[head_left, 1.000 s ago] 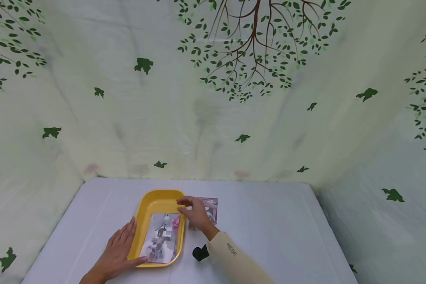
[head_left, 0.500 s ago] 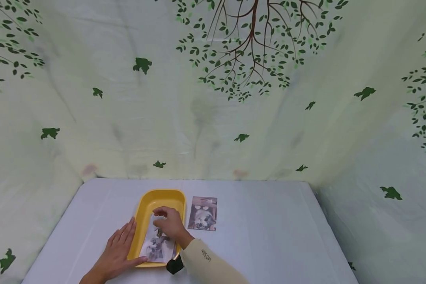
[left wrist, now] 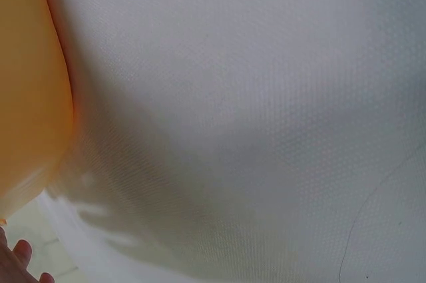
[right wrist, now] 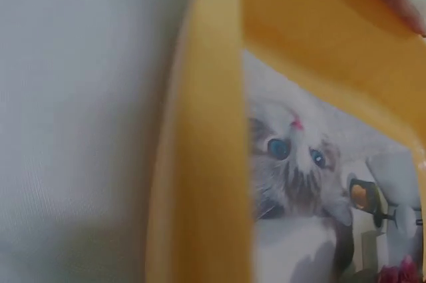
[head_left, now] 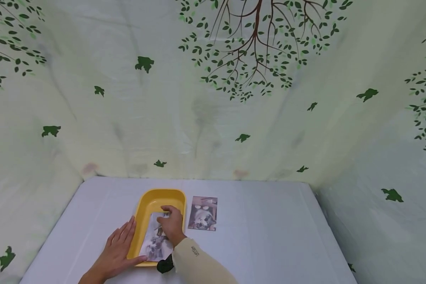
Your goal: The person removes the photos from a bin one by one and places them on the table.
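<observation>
White table (head_left: 269, 221), leaf-print cloth behind. Cat photo (head_left: 156, 246) lies in yellow tray (head_left: 142, 209), far half hidden under my right hand (head_left: 171, 225), grip unclear. Left hand (head_left: 118, 248) flat, fingers straight, on tray's left rim. Second photo (head_left: 202, 213) just right.

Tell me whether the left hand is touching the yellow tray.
Touching. The head view shows the left hand lying flat on the table against the yellow tray, its thumb laid across the tray's near left corner with no gap between them.

One yellow tray (head_left: 144, 208), seemingly two cat photos (head_left: 202, 213), two hands (head_left: 118, 252)
</observation>
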